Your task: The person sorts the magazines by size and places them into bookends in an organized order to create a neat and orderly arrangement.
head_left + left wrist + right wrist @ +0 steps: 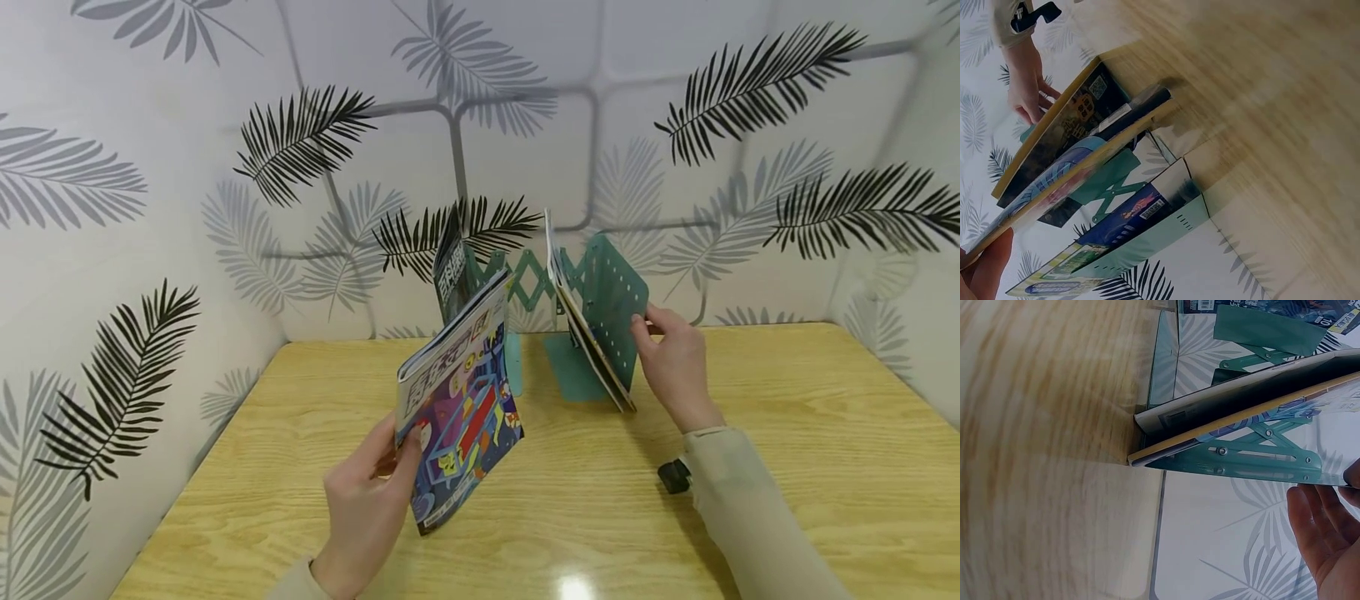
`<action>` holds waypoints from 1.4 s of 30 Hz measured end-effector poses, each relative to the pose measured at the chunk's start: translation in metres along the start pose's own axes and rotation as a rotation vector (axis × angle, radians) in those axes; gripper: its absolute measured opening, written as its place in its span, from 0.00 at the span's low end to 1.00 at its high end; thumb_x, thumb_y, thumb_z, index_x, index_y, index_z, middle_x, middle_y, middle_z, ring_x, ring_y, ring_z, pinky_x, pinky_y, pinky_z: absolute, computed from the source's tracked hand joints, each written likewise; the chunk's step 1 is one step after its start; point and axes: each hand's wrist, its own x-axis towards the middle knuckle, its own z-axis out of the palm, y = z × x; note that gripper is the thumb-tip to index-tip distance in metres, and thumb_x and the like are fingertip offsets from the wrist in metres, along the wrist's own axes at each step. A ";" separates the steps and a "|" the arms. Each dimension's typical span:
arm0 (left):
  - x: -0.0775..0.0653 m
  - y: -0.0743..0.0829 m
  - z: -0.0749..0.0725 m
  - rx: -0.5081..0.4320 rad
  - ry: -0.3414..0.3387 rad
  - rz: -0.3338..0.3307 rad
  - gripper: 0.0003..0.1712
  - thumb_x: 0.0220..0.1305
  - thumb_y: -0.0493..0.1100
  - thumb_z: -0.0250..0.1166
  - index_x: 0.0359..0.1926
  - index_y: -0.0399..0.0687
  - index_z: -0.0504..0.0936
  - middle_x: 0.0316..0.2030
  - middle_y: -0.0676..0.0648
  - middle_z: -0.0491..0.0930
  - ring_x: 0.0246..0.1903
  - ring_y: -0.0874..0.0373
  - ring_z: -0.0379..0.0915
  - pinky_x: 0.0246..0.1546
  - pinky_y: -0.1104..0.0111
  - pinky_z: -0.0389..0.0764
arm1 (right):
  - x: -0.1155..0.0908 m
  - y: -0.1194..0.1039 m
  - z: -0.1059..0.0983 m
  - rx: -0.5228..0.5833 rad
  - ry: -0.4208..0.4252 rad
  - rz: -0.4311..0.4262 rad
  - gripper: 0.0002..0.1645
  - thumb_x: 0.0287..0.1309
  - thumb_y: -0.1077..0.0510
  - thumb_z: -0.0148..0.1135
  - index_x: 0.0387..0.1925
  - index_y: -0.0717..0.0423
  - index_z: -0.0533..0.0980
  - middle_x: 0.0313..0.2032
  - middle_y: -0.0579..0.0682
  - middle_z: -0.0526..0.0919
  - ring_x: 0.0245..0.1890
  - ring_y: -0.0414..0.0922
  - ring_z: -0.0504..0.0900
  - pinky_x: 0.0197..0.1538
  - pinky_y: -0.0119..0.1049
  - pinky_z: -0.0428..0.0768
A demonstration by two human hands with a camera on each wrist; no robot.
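Observation:
My left hand [367, 500] grips a colorful magazine [465, 425] by its near edge, thumb across the cover, and holds it tilted in front of a green expandable book rack [615, 292]. My right hand [675, 367] pinches the outer edge of the rack's perforated right end plate between thumb and fingers. Inside that plate a couple of thin books [588, 337] lean, lower edges slanting toward me. Toward the rack's left end stands a dark-covered magazine [453, 271], partly hidden behind the held one. Left fingers [991, 265] show at the held magazine's edge in the left wrist view.
The rack's green crisscross bars [531, 279] span between its ends, close to the patterned wall [637, 125]. Everything stands on a light wooden table [570, 483]. A black device [674, 477] sits at the right sleeve's cuff.

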 end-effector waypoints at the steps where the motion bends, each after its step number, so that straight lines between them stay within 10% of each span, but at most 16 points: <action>1: 0.001 -0.001 0.001 0.004 -0.001 0.007 0.18 0.60 0.28 0.67 0.52 0.43 0.85 0.38 0.45 0.87 0.27 0.56 0.85 0.26 0.75 0.82 | 0.000 0.000 0.000 0.000 0.001 -0.002 0.14 0.69 0.60 0.56 0.45 0.63 0.84 0.39 0.61 0.85 0.38 0.58 0.84 0.41 0.55 0.80; 20: 0.019 -0.020 0.011 0.046 0.064 0.119 0.21 0.59 0.26 0.65 0.52 0.44 0.85 0.38 0.45 0.87 0.27 0.58 0.85 0.26 0.74 0.82 | 0.000 -0.001 0.001 0.002 -0.002 0.019 0.14 0.69 0.59 0.55 0.46 0.63 0.83 0.39 0.61 0.85 0.39 0.58 0.84 0.43 0.55 0.80; 42: 0.028 -0.022 0.033 0.020 0.044 0.065 0.21 0.65 0.29 0.61 0.57 0.45 0.82 0.43 0.43 0.86 0.31 0.54 0.85 0.27 0.76 0.81 | -0.002 0.000 0.000 0.010 -0.005 0.014 0.16 0.70 0.59 0.55 0.51 0.62 0.83 0.40 0.61 0.85 0.38 0.59 0.84 0.43 0.55 0.80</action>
